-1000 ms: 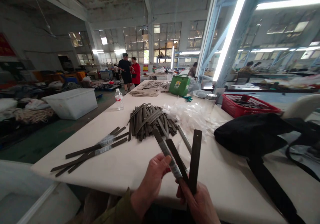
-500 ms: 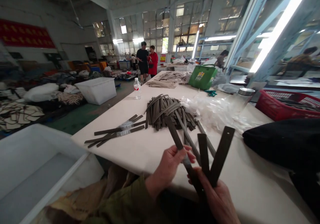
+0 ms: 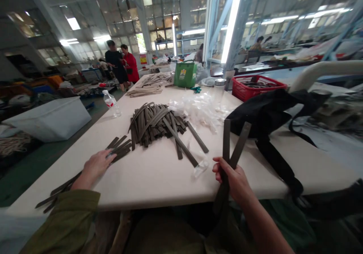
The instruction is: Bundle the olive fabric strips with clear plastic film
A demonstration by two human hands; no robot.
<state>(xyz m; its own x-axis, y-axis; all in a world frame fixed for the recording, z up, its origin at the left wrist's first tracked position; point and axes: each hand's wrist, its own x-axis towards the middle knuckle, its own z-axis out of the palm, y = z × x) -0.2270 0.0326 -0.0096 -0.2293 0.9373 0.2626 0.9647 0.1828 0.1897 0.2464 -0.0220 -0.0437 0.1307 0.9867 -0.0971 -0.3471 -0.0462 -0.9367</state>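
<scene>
Two dark strips (image 3: 226,140) are clasped in the right hand (image 3: 235,180), while the left hand (image 3: 96,167), now parted from it, is laid over flat strips (image 3: 122,148), its grip unclear.

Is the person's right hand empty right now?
No, the right hand is closed around dark flat strips, two of which spread apart above the fingers.

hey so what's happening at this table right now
The right hand holds two dark strips upright, fanned apart, near the table's edge. The left hand is on a group of similar strips lying at the left. Between them, farther back, sit a heap of strips and crumpled clear plastic.
</scene>
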